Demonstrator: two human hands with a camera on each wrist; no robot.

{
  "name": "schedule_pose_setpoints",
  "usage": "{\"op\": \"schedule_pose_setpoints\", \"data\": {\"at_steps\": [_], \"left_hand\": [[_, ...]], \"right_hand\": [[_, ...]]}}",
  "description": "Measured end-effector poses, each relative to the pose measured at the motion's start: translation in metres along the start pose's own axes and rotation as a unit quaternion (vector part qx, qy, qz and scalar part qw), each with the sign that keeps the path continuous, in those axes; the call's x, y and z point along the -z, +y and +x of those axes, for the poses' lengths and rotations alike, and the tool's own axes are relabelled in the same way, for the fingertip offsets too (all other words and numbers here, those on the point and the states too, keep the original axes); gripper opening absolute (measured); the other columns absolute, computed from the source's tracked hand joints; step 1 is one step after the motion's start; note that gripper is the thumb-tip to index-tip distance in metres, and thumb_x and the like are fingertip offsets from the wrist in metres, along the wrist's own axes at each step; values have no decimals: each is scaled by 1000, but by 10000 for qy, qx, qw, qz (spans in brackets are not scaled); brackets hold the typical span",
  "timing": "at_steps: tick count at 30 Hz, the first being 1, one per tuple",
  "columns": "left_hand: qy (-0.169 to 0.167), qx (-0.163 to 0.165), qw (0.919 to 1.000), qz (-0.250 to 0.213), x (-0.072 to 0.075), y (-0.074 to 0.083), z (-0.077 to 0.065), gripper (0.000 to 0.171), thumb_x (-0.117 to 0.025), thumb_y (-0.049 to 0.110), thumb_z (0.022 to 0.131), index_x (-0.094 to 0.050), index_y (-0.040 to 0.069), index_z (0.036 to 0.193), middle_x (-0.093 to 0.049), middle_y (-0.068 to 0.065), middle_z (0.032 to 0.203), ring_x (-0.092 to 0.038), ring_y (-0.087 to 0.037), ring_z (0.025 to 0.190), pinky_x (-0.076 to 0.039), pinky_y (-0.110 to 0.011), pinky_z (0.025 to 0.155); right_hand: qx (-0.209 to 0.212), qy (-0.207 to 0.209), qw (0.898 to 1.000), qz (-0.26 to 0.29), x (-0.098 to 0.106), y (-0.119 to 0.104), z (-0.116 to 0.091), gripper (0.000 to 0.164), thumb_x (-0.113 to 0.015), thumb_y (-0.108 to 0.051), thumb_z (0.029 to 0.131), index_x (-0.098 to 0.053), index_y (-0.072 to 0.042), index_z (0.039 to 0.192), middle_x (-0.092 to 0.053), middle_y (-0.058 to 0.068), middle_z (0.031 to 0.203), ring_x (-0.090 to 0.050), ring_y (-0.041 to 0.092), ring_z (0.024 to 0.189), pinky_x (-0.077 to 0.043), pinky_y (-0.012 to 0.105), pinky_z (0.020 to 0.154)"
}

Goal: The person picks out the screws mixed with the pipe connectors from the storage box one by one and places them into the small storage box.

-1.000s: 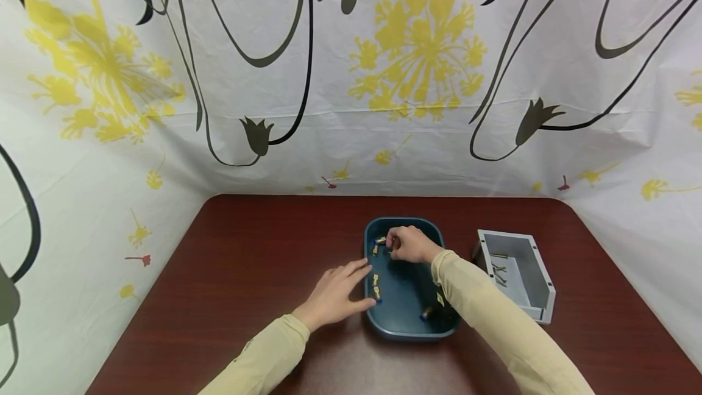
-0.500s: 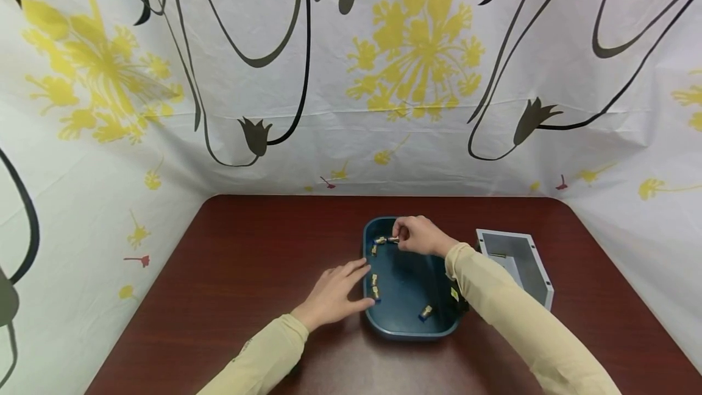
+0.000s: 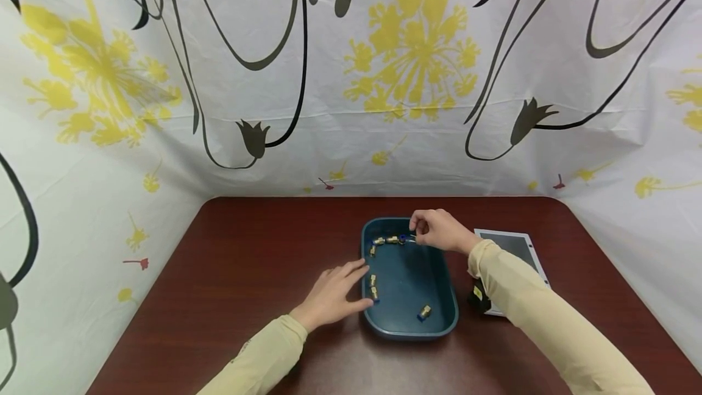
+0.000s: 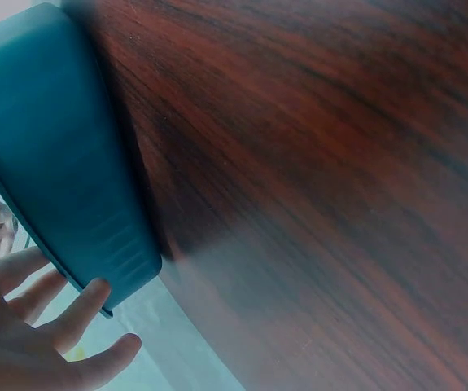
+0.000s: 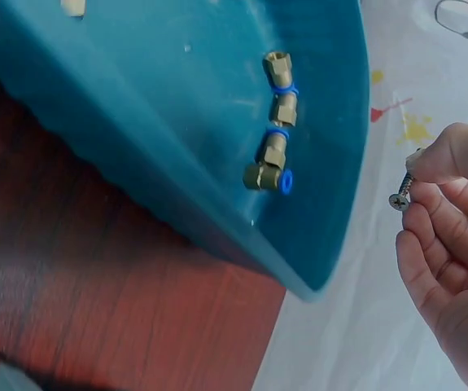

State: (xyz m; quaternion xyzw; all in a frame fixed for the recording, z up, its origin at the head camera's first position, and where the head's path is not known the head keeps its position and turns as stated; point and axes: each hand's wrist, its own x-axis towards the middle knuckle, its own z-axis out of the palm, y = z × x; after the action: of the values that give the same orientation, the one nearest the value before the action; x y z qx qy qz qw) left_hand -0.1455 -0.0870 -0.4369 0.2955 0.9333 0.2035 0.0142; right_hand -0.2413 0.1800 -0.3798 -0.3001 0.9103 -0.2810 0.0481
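Dark red wooden surface. Teal tray, near its front edge, right of centre. Grey box just right of tray. Left hand, fingers straight, touching tray's left rim. Right hand over tray's far right corner, pinching a screw. Brass fittings along tray's far wall.
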Motion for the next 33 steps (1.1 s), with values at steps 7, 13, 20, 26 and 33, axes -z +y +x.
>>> {"op": "schedule_pose_setpoints", "data": {"at_steps": [7, 13, 20, 26, 33], "left_hand": [[-36, 17, 10000, 27, -1, 1, -1, 66, -57, 47, 81, -40, 11, 134, -32, -2, 138, -37, -22, 119, -28, -48, 93], [-57, 28, 10000, 22, -2, 0, -1, 67, -55, 49, 81, -39, 12, 134, -32, -2, 138, -37, -22, 119, -27, -48, 93], [-39, 22, 9999, 98, -2, 0, -1, 68, -53, 52, 81, -39, 13, 135, -32, -1, 138, -37, -22, 119, -28, -47, 93], [-40, 32, 9999, 106, -2, 1, 0, 67, -55, 50, 81, -39, 13, 134, -32, -2, 138, -37, -22, 119, -28, -47, 93], [-6, 14, 9999, 129, -2, 0, 0, 68, -54, 51, 81, -39, 12, 134, -32, -2, 138, -37, -22, 119, -28, -47, 93]], "right_hand": [[-17, 148, 9998, -127, 12, 8, -12, 13, -62, -2, 77, -56, -6, 87, -52, -4, 69, -48, 13, 61, -41, 30, 58], [-77, 374, 9991, -173, 23, 19, -26, 13, -62, -1, 75, -57, -6, 86, -51, -4, 68, -48, 13, 61, -41, 30, 56], [-357, 553, 9977, -162, 36, 31, -44, 12, -60, 0, 76, -56, -6, 85, -52, -1, 68, -48, 17, 61, -41, 29, 53], [-613, 620, 9960, -216, 42, 42, -59, 11, -59, -1, 75, -56, -6, 85, -52, -1, 68, -49, 15, 62, -42, 29, 53], [-687, 838, 9932, -426, 49, 55, -78, 10, -60, -1, 75, -57, -5, 84, -53, -3, 68, -49, 13, 60, -40, 28, 52]]}}
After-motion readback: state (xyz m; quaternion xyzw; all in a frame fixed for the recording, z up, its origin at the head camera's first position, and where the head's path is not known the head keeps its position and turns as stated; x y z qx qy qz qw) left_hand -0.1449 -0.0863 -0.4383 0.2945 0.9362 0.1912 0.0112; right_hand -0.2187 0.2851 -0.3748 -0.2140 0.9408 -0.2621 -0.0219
